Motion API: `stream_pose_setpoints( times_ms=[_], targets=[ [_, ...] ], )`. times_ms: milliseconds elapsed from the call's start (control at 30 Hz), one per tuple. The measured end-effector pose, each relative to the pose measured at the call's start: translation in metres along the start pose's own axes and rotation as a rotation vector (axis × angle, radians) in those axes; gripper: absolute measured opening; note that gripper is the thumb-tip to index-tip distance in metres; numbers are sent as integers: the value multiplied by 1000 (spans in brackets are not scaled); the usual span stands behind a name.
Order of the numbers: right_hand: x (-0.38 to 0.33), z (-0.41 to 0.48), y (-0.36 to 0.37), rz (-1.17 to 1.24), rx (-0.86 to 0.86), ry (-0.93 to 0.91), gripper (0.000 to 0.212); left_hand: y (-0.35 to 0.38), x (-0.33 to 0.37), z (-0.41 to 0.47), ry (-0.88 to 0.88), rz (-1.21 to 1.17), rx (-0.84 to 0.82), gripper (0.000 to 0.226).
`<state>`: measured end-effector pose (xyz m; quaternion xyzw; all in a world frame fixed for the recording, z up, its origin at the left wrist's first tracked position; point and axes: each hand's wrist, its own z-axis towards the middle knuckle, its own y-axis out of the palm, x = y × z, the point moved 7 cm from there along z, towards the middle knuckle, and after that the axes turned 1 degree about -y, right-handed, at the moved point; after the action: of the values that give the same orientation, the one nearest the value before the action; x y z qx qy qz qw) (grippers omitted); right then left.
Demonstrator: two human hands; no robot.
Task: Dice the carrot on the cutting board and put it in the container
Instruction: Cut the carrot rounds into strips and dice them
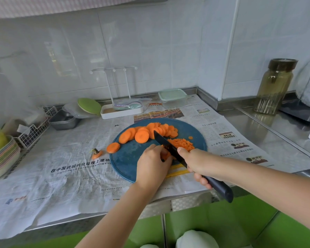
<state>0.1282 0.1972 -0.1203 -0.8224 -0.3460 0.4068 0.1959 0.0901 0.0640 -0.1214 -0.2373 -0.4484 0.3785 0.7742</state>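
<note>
Carrot slices [141,136], knife [166,144] across, container [172,97] behind

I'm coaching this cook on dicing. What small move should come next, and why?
Probably press the knife down through the carrot pieces under the left hand: the right hand has the blade on them, and many round slices wait uncut beside the diced pile.

This is a home kitchen. White glossy wall tiles [150,51] meet in a corner behind a stainless-steel worktop [268,129] spread with newspaper [61,158]. Along its back edge stand a clear lidded plastic container [172,97] and a tinted glass jar with a dark lid [274,86]; stacked pastel bowls [2,154] sit at the left edge. Orange carrot slices [141,136] lie on a round blue cutting board [125,158].
</note>
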Motion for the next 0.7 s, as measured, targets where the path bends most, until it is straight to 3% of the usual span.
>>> stream_pose_setpoints(
  times_ms=[233, 533, 700],
  targets=[
    [16, 13, -19, 73, 40, -70, 61, 1, -1, -2, 3, -40, -5, 14],
    [7, 4, -27, 194, -15, -124, 62, -9, -9, -4, 20, -209, -53, 18],
    [3, -3, -19, 210, -37, -141, 61, -8, -9, -6, 4, -133, -49, 18]
  ],
)
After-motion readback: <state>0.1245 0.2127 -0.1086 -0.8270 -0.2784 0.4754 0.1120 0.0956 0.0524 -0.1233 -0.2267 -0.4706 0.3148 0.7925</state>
